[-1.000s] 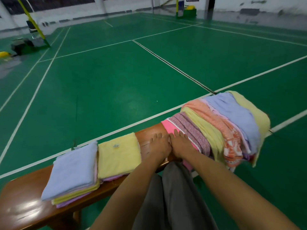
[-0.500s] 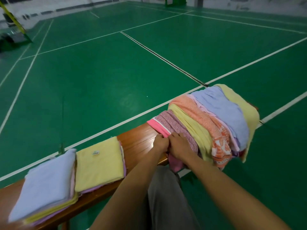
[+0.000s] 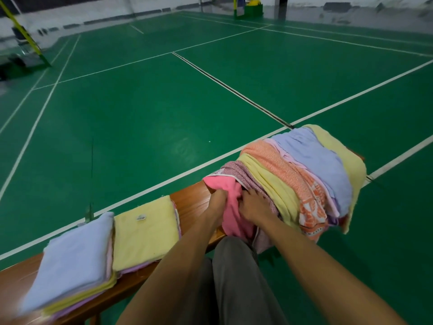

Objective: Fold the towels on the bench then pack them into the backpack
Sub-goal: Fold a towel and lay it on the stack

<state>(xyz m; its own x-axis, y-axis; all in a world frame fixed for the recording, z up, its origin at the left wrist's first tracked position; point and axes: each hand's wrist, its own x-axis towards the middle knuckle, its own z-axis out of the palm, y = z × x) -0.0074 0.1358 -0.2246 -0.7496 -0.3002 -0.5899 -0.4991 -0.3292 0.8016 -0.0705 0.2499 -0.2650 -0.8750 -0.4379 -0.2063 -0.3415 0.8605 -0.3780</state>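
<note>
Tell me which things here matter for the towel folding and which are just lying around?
Part of the job: pink towel, gripped by left hand and right hand; unfolded pile; folded stacks; bench.

Lying about: yellow net post; green and yellow stand.

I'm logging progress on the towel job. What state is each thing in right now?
pink towel: unfolded, bunched, gripped by both hands
left hand: grips the pink towel
right hand: grips the pink towel
towel pile: unfolded, draped over the bench's right end
blue-topped stack: folded, flat on the bench
yellow-topped stack: folded, flat beside it
bench: bare between stacks and pile
</note>
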